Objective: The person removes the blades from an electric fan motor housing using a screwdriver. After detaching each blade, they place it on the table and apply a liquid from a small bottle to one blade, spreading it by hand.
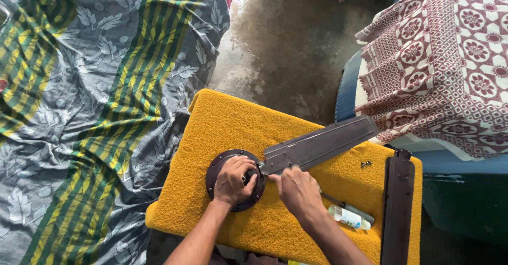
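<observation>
Pressure from the left hand [233, 180], palm clasped over the round fan hub [222, 162] on the yellow cushion [222, 122], should steady it while the right hand [299, 191], fingers pinched together, works at the blade [317, 146] root.

Yellow cushion [222, 127] under fan motor [222, 162], blades, screws (small), screwdriver [349, 215]

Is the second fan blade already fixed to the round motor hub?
No, the second fan blade lies loose at the yellow cushion's right edge, apart from the motor hub.
</observation>
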